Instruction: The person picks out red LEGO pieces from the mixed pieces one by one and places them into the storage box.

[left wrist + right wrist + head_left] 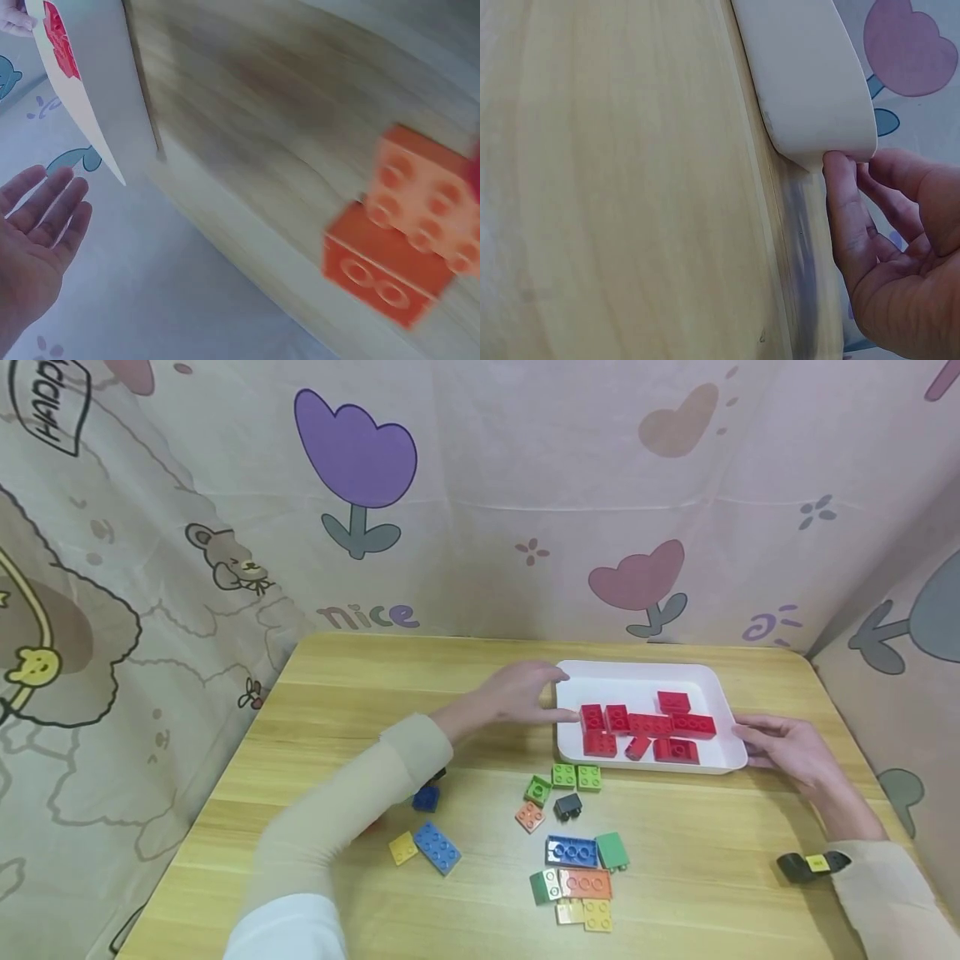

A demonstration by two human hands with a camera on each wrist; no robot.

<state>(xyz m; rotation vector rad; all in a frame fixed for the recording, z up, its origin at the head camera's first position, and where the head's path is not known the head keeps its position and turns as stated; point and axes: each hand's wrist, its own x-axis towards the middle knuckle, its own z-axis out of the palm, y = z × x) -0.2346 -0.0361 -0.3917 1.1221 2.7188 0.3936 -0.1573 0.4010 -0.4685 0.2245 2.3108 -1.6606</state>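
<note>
A shallow white tray (615, 681) sits toward the back right of the table, holding several red toy bricks (651, 725). At its right end, my right hand (787, 747) pinches the rim; in the right wrist view, thumb and fingers meet the corner of the tray (810, 82). My left hand (525, 693) reaches to the tray's left end with thumb and fingers spread. From the left wrist view, the fingers of that hand (37, 240) look extended, with a gap between them and the tray (101, 150).
Just in front of the tray lie light green bricks (563, 776) and a dark wheeled brick (568, 807). Nearer are blue (572, 852), orange (585, 884) and yellow bricks (597, 915). More bricks, including a blue one (437, 847), lie beside the left forearm. A patterned curtain (480, 527) stands behind.
</note>
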